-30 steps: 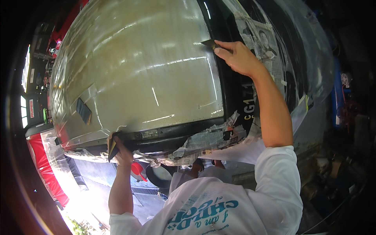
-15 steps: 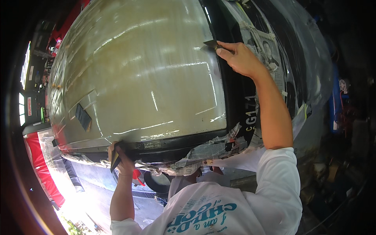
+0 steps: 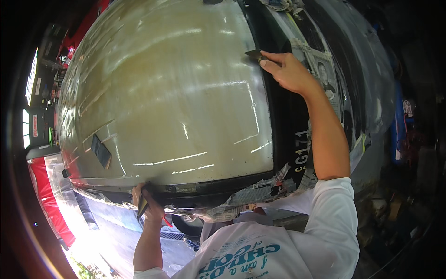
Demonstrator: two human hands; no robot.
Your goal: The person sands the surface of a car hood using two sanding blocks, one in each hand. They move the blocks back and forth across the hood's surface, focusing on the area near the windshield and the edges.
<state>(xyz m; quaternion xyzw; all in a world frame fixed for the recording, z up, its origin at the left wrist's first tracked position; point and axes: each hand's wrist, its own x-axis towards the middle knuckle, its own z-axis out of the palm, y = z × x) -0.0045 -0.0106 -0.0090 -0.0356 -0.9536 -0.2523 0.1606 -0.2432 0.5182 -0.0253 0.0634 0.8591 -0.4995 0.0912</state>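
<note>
A pale greenish-grey vehicle roof [image 3: 172, 111] with a glossy, streaked surface fills the middle. My right hand [image 3: 290, 72] is at its right edge, pinching a small dark flat piece that looks like folded sandpaper [image 3: 253, 54] against the panel. At the near left edge, my left hand [image 3: 152, 210] is closed round a dark flat piece with a yellowish edge [image 3: 142, 207]; its exact kind is unclear. Another dark sheet, apparently sandpaper [image 3: 101, 151], lies on the roof's left part.
Torn newspaper masking [image 3: 251, 193] hangs along the near edge, with more newspaper [image 3: 320, 69] beyond the black right border [image 3: 283, 116]. Clear plastic sheeting [image 3: 362, 69] covers the far right side. A red panel [image 3: 49, 200] stands at the left.
The view has shifted slightly, so the roof and both hands appear a little lower and further right. My right hand remains by the roof's right edge; both hands keep hold of their pieces.
</note>
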